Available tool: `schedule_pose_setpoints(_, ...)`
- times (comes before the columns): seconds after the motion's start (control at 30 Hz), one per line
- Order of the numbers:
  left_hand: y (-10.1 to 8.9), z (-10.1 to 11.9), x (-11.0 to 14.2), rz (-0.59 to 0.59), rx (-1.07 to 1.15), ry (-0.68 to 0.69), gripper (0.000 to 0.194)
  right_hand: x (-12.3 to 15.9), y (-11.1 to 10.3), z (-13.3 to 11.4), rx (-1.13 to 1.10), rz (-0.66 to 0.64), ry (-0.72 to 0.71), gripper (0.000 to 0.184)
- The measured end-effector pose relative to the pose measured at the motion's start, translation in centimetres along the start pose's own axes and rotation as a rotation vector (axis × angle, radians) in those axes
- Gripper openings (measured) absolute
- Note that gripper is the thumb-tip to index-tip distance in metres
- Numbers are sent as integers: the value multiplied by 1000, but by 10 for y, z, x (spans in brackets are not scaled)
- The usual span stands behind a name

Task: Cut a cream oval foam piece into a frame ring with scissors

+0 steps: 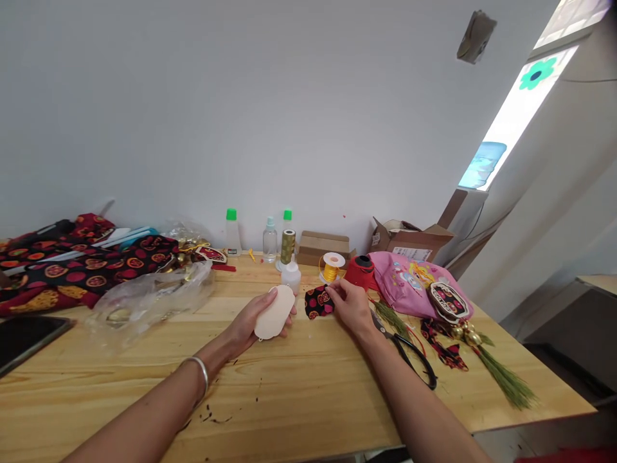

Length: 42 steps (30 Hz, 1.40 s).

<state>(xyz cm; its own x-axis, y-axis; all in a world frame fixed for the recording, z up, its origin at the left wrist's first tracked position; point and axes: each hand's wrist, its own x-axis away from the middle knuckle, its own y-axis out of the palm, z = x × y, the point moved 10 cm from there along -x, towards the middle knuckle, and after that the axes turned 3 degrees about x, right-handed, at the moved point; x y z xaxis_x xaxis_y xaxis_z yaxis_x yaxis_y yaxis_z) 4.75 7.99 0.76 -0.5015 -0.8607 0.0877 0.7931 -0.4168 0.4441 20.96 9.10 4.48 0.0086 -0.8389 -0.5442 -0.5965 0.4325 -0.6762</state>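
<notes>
A pale, flat wooden plaque (274, 314) with rounded ends and small loops at its tips rests in my left hand (245, 323), its plain face toward me. My right hand (353, 310) pinches the right edge of a small dark fabric piece (318, 303) with a red and gold round pattern. That cloth is just above or on the table; I cannot tell which. Behind the plaque stands a small white bottle (290, 276). Black-handled scissors (409, 354) lie to the right of my right wrist, partly hidden by it.
Behind are a yellow thread spool (331, 267), a red thread cone (360, 273) and cardboard boxes (324, 244). On the right, a pink bag (395, 276) lies near a tasselled ornament (450, 302). Patterned fabric (96, 273), a plastic bag (144, 305) and a phone (29, 341) lie left.
</notes>
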Motion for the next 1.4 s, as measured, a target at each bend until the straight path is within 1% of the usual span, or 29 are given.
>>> schedule_pose_setpoints(0.17,5,-4,-2,-47,-33,-60,36,4,6,-3,-56,-71,2,20)
schedule_pose_setpoints(0.3,7,-7,-5,-86,-72,-68,36,7,9,-6,-73,-110,3,19)
schedule_pose_setpoints(0.43,9,-8,-6,-114,-80,-50,35,7,10,-5,-68,-114,10,19)
schedule_pose_setpoints(0.63,5,-10,-7,-106,-75,-45,36,7,12,-5,-65,-111,7,19)
schedule_pose_setpoints(0.83,6,-11,-7,-129,-76,-57,38,6,15,-2,-56,-115,14,19)
schedule_pose_setpoints(1.07,5,-9,-8,-134,-76,-33,36,6,16,-4,-33,-110,-2,18)
schedule_pose_setpoints(1.4,7,-14,-9,-154,-144,-72,39,5,16,-2,-39,-138,1,18)
